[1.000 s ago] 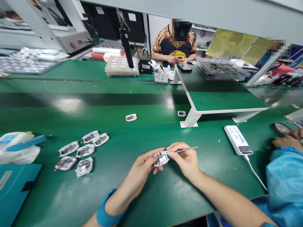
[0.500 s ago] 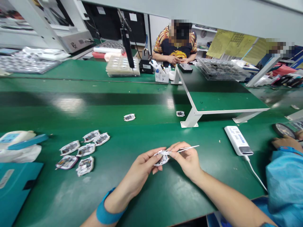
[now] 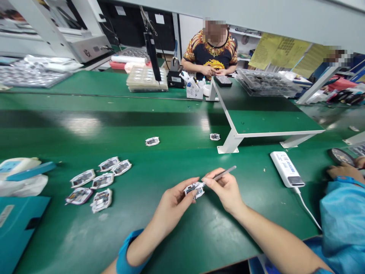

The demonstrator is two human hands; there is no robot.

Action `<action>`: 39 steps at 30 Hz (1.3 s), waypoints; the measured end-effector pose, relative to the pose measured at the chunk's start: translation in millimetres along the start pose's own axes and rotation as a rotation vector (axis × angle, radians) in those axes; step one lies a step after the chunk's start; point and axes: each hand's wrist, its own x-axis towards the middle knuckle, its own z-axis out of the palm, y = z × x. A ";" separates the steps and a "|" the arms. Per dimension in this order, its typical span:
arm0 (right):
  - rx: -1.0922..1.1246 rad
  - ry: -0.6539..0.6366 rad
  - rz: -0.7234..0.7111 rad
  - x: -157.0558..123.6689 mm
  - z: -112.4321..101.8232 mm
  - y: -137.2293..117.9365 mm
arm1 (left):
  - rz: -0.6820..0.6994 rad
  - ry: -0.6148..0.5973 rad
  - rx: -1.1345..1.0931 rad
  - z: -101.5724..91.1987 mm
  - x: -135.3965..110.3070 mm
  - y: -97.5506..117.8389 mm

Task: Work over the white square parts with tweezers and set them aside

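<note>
Near the middle of the green bench, my left hand (image 3: 174,203) is closed around the edge of a small white housing with a circuit board in it (image 3: 194,189), thumb on its near side. My right hand (image 3: 224,190) pinches a pair of metal tweezers (image 3: 225,173). Their flat rear end sticks out up and to the right, and the tips point at the housing's right side. Whether the tips grip anything is too small to tell. To the left, several similar white housings (image 3: 102,180) with electronics inside lie in a loose group.
Two more housings lie farther off, one in the middle (image 3: 152,141) and one by the leg of a raised stand (image 3: 270,121). A white device with a cable (image 3: 286,169) lies right. A teal folder (image 3: 25,228) is at left. A co-worker's sleeve (image 3: 342,217) is close at right; another person sits opposite.
The tweezers have turned in my right hand, now showing a flat side. My left thumb has moved down, uncovering more of the housing. The two far housings have shifted slightly left.
</note>
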 end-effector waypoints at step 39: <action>0.014 0.022 0.000 1.0 -1.5 1.4 | 0.004 -0.048 -0.017 -0.7 -0.8 -6.8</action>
